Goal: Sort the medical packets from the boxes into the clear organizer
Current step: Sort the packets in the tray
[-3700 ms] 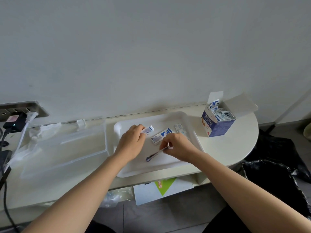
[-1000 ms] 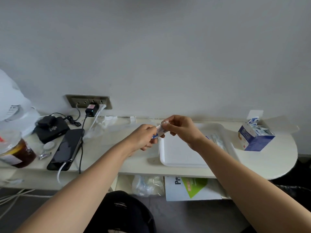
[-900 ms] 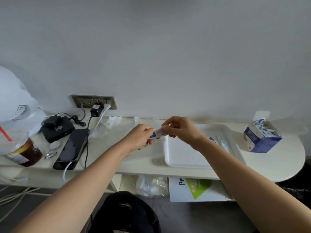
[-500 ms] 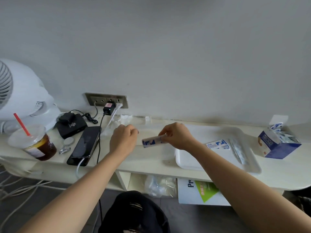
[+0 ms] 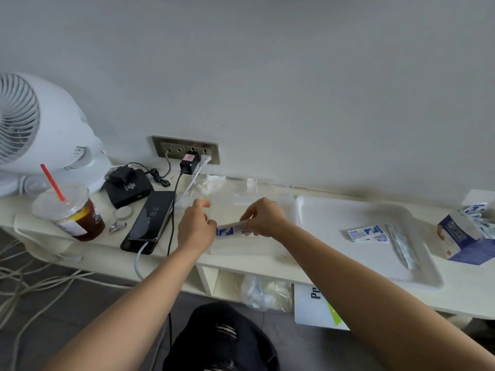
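Right hand (image 5: 263,219): thumb and fingers pinch the right end of a small stack of packets (image 5: 231,229), blue and white, held roughly level with the long side running left to right.

Left hand (image 5: 197,228): fingers curled, thumb up. The stack's left end touches it. Cannot tell whether it pinches the stack or only steadies it.

Position: the stack hangs just above the organizer (image 5: 246,247), which lies on the shelf directly under both hands. Its walls are clear and hard to read, so I cannot tell which compartment is below.

Outward: the tray (image 5: 334,210) is just right of the organizer, with loose packets (image 5: 368,234) and a long pouch (image 5: 401,245) on it. The open box (image 5: 460,236) is beyond the tray, with more packets showing at its top. The phone (image 5: 152,223) is just left of the left hand and the cup (image 5: 72,212) further left.

Step, as judged: seating this stack in a compartment. Much of the sorting remains.

To do it well:
- Square the stack edges between both hands before lowering.
- Find the divider by touch, as it is barely visible.
- Lower the stack flat, and ease the pinch only once it rests on the floor.
- Risk: thin packets fan out or slide across a divider if dropped from above.
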Action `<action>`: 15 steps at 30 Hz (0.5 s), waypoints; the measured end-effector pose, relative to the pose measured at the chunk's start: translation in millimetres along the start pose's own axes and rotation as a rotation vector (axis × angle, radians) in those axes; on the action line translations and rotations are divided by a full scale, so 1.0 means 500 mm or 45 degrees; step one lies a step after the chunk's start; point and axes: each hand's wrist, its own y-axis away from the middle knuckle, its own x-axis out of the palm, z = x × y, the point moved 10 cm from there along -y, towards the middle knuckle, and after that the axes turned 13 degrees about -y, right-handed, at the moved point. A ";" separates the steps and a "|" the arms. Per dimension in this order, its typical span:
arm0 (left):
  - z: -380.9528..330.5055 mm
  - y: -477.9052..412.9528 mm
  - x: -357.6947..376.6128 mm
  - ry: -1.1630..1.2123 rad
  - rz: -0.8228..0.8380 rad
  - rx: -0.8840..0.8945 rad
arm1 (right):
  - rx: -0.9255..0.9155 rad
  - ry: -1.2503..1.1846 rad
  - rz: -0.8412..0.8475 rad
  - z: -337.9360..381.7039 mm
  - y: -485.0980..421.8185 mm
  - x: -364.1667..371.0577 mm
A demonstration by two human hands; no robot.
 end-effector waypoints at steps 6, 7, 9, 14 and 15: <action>0.012 0.000 0.013 0.169 -0.007 0.047 | 0.209 0.290 0.252 -0.046 -0.040 0.099; 0.013 -0.002 0.014 0.182 -0.010 0.045 | 0.213 0.326 0.278 -0.047 -0.044 0.104; 0.016 -0.003 0.017 0.203 -0.007 0.035 | 0.236 0.349 0.305 -0.052 -0.049 0.111; 0.018 0.000 0.020 0.228 0.019 0.029 | 0.261 0.373 0.375 -0.063 -0.045 0.123; 0.018 -0.001 0.020 0.227 0.018 0.032 | 0.264 0.362 0.378 -0.065 -0.043 0.123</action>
